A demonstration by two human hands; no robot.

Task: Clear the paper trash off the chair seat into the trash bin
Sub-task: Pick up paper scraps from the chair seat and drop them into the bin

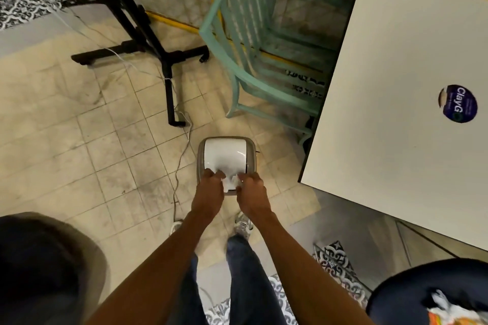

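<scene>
A small trash bin (227, 152) with a white swing lid and grey rim stands on the tiled floor in front of my feet. Both hands reach down over its near edge. My left hand (208, 187) and my right hand (252, 188) each pinch crumpled white paper trash (231, 181) held between them right at the bin's opening. At the bottom right, a dark round chair seat (412, 295) still carries white and orange paper scraps (446, 311).
A teal slatted chair (264, 42) stands beyond the bin, beside a white table (396, 87) on the right. A black wheeled stand (158, 53) with loose cables sits on the floor to the left. A dark rounded object fills the bottom left corner.
</scene>
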